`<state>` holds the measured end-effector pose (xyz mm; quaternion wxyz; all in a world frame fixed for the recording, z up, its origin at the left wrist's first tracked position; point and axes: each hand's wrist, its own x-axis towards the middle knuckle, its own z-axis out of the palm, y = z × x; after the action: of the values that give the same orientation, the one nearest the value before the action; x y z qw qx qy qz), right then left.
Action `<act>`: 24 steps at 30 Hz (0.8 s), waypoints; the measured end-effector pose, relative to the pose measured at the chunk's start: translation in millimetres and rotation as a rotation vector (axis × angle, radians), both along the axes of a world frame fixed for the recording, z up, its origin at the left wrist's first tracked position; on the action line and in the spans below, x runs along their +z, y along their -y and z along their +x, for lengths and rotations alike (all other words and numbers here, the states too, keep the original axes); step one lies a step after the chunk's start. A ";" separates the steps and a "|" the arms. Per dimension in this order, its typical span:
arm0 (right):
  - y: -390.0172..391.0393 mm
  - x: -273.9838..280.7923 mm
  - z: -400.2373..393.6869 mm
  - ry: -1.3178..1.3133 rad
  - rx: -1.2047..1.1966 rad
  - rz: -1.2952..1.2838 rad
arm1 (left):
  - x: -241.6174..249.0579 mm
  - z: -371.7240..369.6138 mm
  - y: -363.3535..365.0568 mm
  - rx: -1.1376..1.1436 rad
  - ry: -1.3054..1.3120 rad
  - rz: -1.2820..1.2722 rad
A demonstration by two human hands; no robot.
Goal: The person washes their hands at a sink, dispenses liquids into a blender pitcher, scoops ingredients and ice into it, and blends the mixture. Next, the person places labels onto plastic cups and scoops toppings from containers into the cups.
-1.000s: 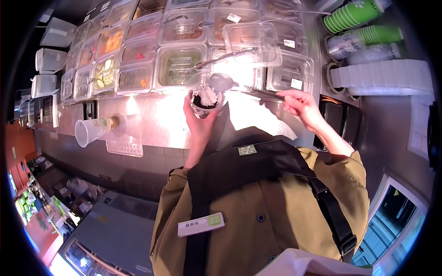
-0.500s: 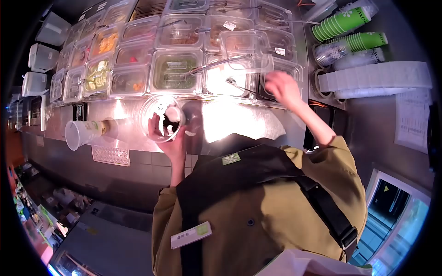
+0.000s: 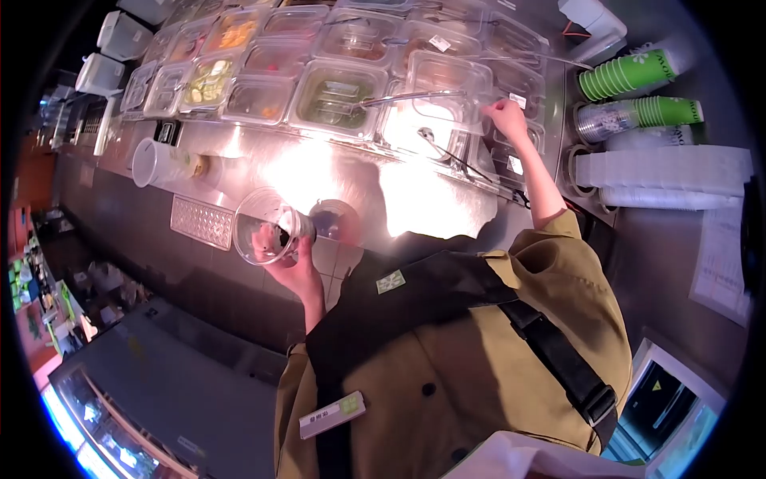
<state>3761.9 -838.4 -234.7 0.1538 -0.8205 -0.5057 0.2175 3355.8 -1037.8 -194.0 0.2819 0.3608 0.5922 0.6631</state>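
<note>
My left hand (image 3: 297,270) is closed around a clear plastic cup (image 3: 254,209), tilted in front of the counter edge, with dark and white contents inside. My right hand (image 3: 508,120) reaches over the food pans, its fingers pinched at the corner of a clear plastic lid (image 3: 448,76). That lid lies askew across neighbouring pans. Just left of the hand, a pan with white contents (image 3: 407,132) holds a spoon (image 3: 428,137) with a dark handle. A long metal utensil (image 3: 415,97) extends from the pan of green food (image 3: 335,100).
Stacked green cups (image 3: 630,76) and clear lids (image 3: 662,176) lie along the right side. A clear cup (image 3: 152,164) lies on its side on the steel counter (image 3: 239,156) at left. A perforated metal tray (image 3: 202,221) juts from the counter's front edge.
My right hand has moved from above the front pan to the lid's corner, its fingers now pinched. My left hand has brought the cup lower, past the counter edge. The camera view has shifted.
</note>
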 end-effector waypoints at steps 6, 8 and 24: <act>8.2 0.7 -25.5 0.188 0.029 0.195 | 11.9 11.1 5.7 -0.024 0.047 0.024; 9.5 5.1 -31.1 0.124 0.023 0.227 | 14.6 13.0 9.5 -0.008 0.054 0.024; 65.2 19.5 -67.7 -0.784 0.088 0.122 | 11.7 5.8 24.2 0.024 0.039 0.003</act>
<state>3694.2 -903.5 -215.2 0.3742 -0.6421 -0.4555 0.4901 3361.6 -1062.0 -182.2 0.2849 0.3413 0.5897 0.6742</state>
